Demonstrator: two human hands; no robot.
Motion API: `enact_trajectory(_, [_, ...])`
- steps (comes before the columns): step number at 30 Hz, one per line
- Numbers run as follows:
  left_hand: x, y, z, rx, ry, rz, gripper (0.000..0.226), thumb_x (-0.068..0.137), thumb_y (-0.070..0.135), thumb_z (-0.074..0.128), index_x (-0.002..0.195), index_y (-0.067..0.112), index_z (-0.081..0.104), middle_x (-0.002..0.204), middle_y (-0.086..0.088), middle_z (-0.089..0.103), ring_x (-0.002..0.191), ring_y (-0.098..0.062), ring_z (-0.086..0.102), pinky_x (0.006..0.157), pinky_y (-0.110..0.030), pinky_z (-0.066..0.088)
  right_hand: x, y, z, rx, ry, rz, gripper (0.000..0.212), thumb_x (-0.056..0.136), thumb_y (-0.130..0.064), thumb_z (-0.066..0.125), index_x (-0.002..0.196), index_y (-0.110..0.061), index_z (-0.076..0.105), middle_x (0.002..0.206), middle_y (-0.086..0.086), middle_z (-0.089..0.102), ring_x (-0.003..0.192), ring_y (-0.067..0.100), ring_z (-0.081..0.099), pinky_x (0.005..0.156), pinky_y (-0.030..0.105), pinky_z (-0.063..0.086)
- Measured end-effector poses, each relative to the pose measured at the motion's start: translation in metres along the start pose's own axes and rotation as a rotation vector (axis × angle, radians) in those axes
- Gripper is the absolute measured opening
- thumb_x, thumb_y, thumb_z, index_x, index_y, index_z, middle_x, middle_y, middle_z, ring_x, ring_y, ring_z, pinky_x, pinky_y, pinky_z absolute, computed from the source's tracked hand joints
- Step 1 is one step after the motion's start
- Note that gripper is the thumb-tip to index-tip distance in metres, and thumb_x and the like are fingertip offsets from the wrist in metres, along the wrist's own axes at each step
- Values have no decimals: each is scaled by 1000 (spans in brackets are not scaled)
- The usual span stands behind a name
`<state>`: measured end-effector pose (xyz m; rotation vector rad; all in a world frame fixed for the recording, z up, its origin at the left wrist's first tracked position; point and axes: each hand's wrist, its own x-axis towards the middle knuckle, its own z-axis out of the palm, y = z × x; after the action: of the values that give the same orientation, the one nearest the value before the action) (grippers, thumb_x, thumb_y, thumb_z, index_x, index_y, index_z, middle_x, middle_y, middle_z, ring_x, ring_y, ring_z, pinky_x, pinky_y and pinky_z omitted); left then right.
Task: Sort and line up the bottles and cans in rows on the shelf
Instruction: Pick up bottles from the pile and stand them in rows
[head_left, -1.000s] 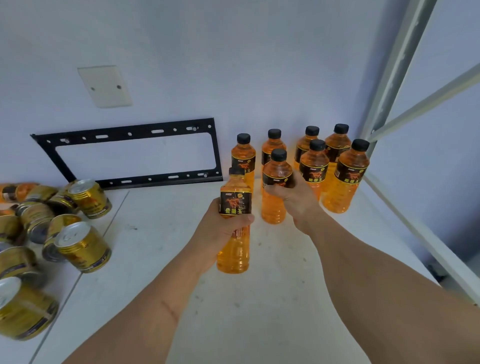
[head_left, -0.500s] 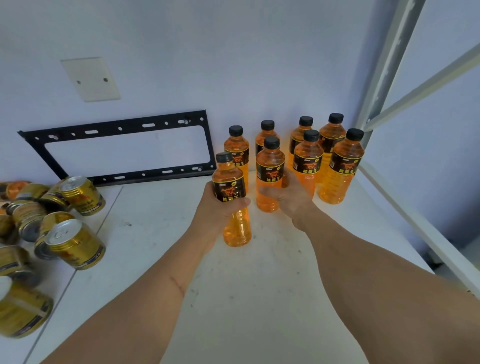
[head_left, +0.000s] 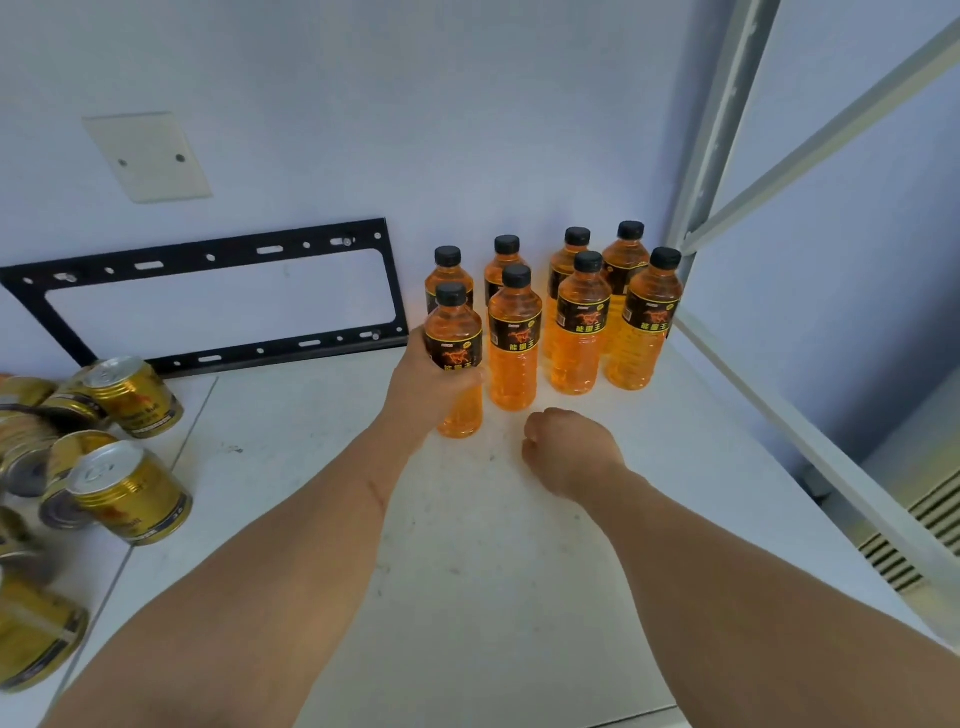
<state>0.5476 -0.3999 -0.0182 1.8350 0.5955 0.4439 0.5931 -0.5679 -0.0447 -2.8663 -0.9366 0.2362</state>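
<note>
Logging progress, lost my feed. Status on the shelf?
Left hand grips front-left bottle, standing on shelf. Right hand curled, empty. Eight bottles up; cans unsorted at left.

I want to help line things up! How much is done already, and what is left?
Seven orange bottles already stand upright in two rows by the wall. The left hand holds an eighth bottle at the left end of the front row. The right hand holds nothing. The gold cans still lie jumbled on the shelf, waiting for their rows.
</note>
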Motion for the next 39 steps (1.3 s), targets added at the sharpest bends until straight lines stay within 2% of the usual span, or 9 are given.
enact_trajectory(4, [10, 0, -3, 26, -10, -7, 87, 74, 23, 84, 143, 29, 32, 132, 6, 54, 120, -18, 51, 101, -41, 44, -1, 1, 5, -11, 22, -16, 26, 100, -29, 39, 108, -15, 59, 90, 1, 52, 86, 19, 54, 74, 31, 50])
enact_trajectory(7, [16, -1, -4, 42, -18, -12, 87, 74, 24, 84, 144, 29, 31, 133, 5, 53, 120, -18, 51, 100, -41, 43, 0, 0, 7, -15, 28, -10, 26, 100, -30, 38, 105, -15, 59, 88, 1, 51, 86, 19, 56, 70, 30, 47])
enact_trajectory(13, [18, -11, -4, 71, -53, 5, 88, 75, 27, 83, 144, 25, 29, 138, 1, 51, 126, -22, 50, 104, -45, 43, -3, -6, 4, -53, 51, -22, 30, 101, -30, 39, 118, -16, 59, 101, 4, 58, 93, 22, 58, 75, 31, 49])
enact_trajectory(16, [5, -24, -7, 193, -14, -113, 87, 81, 42, 76, 149, 22, 25, 148, -2, 44, 130, -26, 48, 102, -44, 44, -11, -12, 3, -105, 72, -41, 32, 101, -29, 39, 123, -16, 58, 109, 6, 61, 98, 24, 59, 78, 33, 49])
enact_trajectory(18, [-16, -35, -17, 391, 37, -117, 72, 88, 46, 65, 147, 21, 32, 147, -3, 45, 129, -25, 50, 101, -41, 47, -18, -16, 3, -147, 81, -59, 31, 102, -27, 39, 124, -15, 57, 110, 6, 61, 98, 24, 59, 79, 33, 47])
enact_trajectory(21, [-57, -51, -39, 967, 92, 219, 44, 98, 42, 47, 137, 21, 51, 138, -1, 54, 119, -21, 55, 92, -35, 49, -33, -28, 5, -224, 105, -113, 30, 102, -24, 37, 122, -15, 57, 110, 6, 61, 98, 24, 58, 76, 33, 44])
enact_trajectory(24, [-100, -59, -61, 1251, 31, 488, 39, 102, 35, 33, 127, 20, 58, 127, 0, 60, 112, -20, 55, 91, -33, 44, -55, -46, 9, -264, 131, -179, 29, 102, -22, 36, 120, -14, 57, 112, 6, 60, 102, 25, 57, 77, 33, 41])
enact_trajectory(34, [-269, -79, -153, 1392, 163, 483, 34, 99, 32, 39, 109, 15, 66, 106, -4, 65, 98, -26, 59, 78, -36, 42, -180, -143, 42, -260, 179, -448, 30, 102, -21, 33, 121, -14, 55, 118, 6, 58, 109, 26, 55, 74, 33, 35])
enact_trajectory(39, [-330, -89, -224, 1435, 258, 416, 18, 85, 29, 64, 79, 14, 71, 75, -3, 65, 69, -25, 62, 55, -32, 44, -230, -213, 49, -246, 206, -594, 26, 101, -22, 35, 116, -14, 55, 113, 6, 59, 103, 26, 56, 71, 33, 35])
